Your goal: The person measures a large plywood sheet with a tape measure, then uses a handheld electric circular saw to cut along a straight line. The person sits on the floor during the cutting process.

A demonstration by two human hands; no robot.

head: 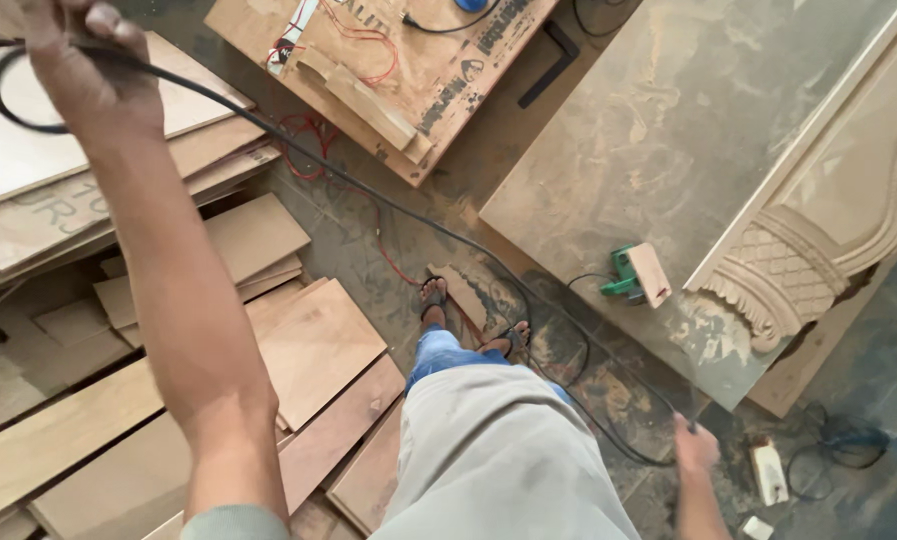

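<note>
My left hand [84, 60] is raised at the upper left, its fingers closed around a black power cable [369, 190] that loops past the hand. The cable runs slanting down across the floor to my right hand [696, 448], low at the right, which grips its other stretch. Below me show my grey shirt, blue trousers and sandalled feet [474, 320]. A green and wood-coloured hand tool [637, 275] lies on the dusty work surface [669, 130], with a thin cord leading from it.
Stacked plywood offcuts [309, 350] cover the floor at left. A plywood board with red wires [399, 60] lies at the top. A carved wooden panel [819, 250] rests at the right. A small white block and a coiled cord [829, 450] sit near my right hand.
</note>
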